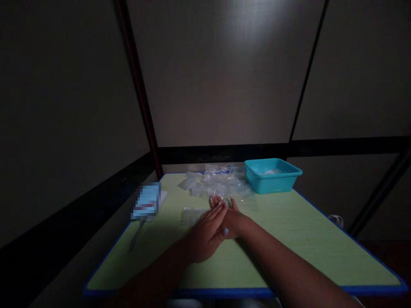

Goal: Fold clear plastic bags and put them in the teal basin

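My left hand [208, 233] lies across the back of my right hand [233, 222], its fingers stretched out and its thumb apart. Beneath it, my right hand is laid flat with fingertips pointing away from me and the thumb spread. A small clear plastic bag [191, 217] rests on the table just left of the hands, its right part hidden by my left hand. Beyond my fingertips spreads a loose pile of clear plastic bags [218, 182]. Whether anything is under my right palm cannot be seen.
A turquoise plastic basin [272, 184] with something whitish inside stands at the back right of the green table [305, 239], which has a blue edge. At the left edge lies a blurred-out blue packet [147, 201], with a thin slender item [137, 235] before it. Walls close off the back and left.
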The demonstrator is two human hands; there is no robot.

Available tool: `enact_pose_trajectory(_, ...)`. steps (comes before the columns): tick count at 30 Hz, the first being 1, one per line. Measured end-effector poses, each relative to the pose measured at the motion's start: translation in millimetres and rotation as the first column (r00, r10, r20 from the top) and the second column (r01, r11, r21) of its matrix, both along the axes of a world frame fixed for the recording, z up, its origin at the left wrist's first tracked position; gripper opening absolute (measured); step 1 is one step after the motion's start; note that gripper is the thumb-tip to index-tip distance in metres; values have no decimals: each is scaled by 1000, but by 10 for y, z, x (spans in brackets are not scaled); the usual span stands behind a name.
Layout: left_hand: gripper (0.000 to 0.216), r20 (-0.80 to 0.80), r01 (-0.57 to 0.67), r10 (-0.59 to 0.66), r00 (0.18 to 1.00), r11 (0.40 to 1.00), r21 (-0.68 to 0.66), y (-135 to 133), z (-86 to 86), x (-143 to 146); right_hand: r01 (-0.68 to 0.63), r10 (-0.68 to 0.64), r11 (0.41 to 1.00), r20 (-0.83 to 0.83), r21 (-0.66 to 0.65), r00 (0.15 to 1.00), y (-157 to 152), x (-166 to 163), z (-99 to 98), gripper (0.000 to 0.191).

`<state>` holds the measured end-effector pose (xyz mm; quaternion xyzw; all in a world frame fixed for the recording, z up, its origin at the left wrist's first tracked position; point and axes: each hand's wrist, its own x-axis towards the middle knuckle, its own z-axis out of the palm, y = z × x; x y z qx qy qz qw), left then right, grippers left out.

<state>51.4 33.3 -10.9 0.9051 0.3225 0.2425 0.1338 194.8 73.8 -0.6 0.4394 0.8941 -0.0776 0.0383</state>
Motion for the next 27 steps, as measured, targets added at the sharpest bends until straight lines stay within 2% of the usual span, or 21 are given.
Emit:
enact_pose_trajectory(4,53,9,-80,81,997,996,-31,84,-95,-44,-18,16,998,-24,-59,1000,21,3,4,91)
enact_pose_trajectory(8,55,-45,-219,220,975,976,10,135,-182,-51,8,-10,997,-30,-82,999,15,-9,23,93)
enact_pose_trajectory(14,60,-139,-403,408,902,913,68,172,-269,-79,49,-50,994,-13,-94,999,5,-21,19,100)
enact_pose_trajectory(21,61,-175,-537,555,813,832,142,346,-414,-326,47,-51,993,-37,-106,998,27,-9,-27,106)
enact_pose_trajectory(27,69,-302,-640,659,689,749,173,348,-368,-401,54,-58,991,-28,-124,998,27,-11,-14,105)
